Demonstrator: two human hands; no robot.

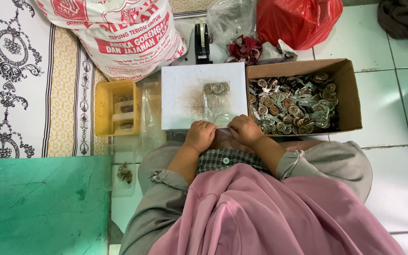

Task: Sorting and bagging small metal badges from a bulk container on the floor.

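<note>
A small clear plastic bag (pixel 216 105) lies on a white board (pixel 180 94), with a few round metal parts (pixel 216 88) inside at its far end. My left hand (pixel 200 135) and my right hand (pixel 244 129) rest at the board's near edge, fingers curled, pinching the near end of the bag. To the right, an open cardboard box (pixel 348 89) holds many round and flat metal parts (pixel 293 105).
A yellow plastic tray (pixel 104 108) with compartments sits left of the board. Behind are a large printed sack (pixel 119 33), a black tool (pixel 202 45), a red plastic bag (pixel 298 19) and a clear bag (pixel 230 19). A green mat (pixel 38 203) lies at the lower left.
</note>
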